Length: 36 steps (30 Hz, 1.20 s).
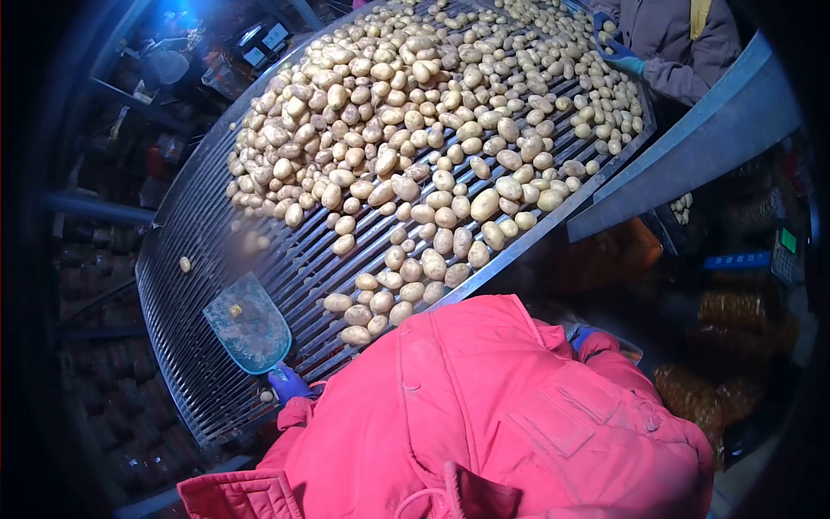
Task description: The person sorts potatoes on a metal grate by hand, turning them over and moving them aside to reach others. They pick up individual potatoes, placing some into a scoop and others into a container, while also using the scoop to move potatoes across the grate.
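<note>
In front of you, a slatted metal table [177,316] stretches from lower left to upper right of the frame. Potatoes [354,112] heap at upper center, spreading thinner rightward; a lone potato [185,264] lies at left.

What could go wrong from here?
Potatoes near the rack's near rim might roll off if pushed that way. The heap could slump if its base is disturbed. The scoop in the left hand may snag on the slats or nick potatoes.
</note>
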Each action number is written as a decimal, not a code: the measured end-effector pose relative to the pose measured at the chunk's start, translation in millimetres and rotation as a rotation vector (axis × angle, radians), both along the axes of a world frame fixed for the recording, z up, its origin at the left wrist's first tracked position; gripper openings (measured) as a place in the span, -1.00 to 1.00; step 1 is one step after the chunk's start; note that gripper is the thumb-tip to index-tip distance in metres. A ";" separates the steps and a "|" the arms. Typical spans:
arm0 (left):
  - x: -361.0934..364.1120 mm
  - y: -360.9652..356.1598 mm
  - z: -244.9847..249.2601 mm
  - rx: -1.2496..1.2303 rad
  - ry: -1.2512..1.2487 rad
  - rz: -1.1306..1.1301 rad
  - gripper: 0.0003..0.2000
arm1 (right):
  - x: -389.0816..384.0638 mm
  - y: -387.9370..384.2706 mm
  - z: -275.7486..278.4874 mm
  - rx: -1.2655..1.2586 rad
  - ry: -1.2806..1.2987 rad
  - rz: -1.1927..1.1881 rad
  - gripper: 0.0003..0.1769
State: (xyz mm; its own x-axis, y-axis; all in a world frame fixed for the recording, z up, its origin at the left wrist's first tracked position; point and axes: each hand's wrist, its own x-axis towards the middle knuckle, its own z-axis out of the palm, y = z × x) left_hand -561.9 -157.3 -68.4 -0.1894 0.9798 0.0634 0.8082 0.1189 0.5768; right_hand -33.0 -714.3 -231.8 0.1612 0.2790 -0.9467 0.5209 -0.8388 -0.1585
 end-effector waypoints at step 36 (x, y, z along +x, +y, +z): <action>4.6 -9.5 1.5 -0.014 -0.006 0.107 -0.63 | 157.6 525.9 171.7 0.710 -1.067 0.450 -0.37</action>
